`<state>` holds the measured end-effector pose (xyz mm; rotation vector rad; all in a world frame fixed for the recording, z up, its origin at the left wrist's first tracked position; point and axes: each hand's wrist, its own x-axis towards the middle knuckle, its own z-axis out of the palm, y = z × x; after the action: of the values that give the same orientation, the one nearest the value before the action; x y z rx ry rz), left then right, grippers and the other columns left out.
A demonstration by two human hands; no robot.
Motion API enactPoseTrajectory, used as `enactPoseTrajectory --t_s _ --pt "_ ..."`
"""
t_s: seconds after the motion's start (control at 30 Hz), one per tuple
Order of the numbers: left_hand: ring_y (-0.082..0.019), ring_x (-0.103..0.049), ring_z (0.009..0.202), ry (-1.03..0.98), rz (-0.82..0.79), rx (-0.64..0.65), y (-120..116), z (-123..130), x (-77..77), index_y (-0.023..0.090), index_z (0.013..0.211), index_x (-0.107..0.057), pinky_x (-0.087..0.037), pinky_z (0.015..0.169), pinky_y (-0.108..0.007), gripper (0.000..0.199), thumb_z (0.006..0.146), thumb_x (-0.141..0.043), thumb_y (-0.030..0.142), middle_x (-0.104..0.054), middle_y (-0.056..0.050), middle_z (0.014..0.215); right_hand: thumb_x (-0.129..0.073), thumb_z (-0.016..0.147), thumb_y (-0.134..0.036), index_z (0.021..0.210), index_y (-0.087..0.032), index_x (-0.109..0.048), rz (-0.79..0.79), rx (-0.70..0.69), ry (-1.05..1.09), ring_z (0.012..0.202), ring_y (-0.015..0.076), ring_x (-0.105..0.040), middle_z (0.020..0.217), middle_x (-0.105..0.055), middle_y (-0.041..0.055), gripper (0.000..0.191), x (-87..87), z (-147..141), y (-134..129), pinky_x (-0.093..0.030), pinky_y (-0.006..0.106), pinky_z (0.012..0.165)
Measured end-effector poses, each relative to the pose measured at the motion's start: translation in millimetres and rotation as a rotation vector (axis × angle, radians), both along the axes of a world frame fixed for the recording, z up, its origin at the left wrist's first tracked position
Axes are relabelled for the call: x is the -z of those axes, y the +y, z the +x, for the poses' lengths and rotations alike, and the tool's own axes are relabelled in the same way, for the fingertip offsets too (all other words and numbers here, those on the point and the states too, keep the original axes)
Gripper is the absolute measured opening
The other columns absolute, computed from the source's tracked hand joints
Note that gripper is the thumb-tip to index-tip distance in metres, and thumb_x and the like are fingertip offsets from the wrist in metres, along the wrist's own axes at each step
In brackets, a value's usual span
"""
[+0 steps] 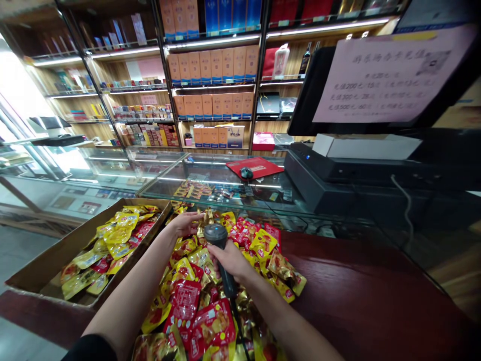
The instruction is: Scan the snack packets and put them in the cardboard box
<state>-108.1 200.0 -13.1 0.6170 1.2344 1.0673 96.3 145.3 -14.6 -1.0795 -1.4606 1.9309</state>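
My right hand (231, 259) is wrapped round the handle of a black barcode scanner (216, 232), whose rounded head points away from me and whose cord trails down over the pile. Ahead and to the left, my left hand (185, 224) reaches in with its fingers on a gold snack packet (208, 218), just in front of the scanner head. Part of that packet and the fingertips are hard to make out. Beneath both hands spreads a heap of red, yellow and gold snack packets (214, 323).
To the left stands an open cardboard box (33, 271) partly filled with similar packets. A glass counter (158, 173) lies beyond, with a mouse (246, 173) on a red mat (265, 168). A monitor (311, 95) bearing a paper sign rises at right. Stocked shelves (214, 90) line the back.
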Motion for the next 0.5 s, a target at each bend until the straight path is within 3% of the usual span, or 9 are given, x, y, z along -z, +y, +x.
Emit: enactPoseTrajectory --t_s 0.3,0.5 --pt "-0.015 -0.065 0.071 0.023 0.018 0.004 3.7 -5.5 11.2 0.016 0.085 -0.061 -0.050 0.063 -0.025 0.035 0.060 -0.083 0.026 -0.070 -0.006 0.086 -0.065 0.074 -0.037 0.067 -0.019 -0.049 -0.022 0.024 0.072 0.037 0.0107 -0.048 0.051 -0.048 -0.0045 0.025 5.8 -1.5 1.0 -0.040 0.024 0.032" --pt "-0.014 -0.064 0.070 0.016 0.013 0.003 4.3 -6.0 12.6 0.017 0.085 -0.061 -0.049 0.065 -0.025 0.034 0.060 -0.082 0.024 -0.070 -0.003 0.085 -0.063 0.076 -0.034 0.062 -0.019 -0.049 -0.062 0.007 0.045 0.034 0.0107 -0.045 0.042 -0.047 -0.0042 0.024 -1.0 0.4 -0.8 -0.040 0.024 0.033"
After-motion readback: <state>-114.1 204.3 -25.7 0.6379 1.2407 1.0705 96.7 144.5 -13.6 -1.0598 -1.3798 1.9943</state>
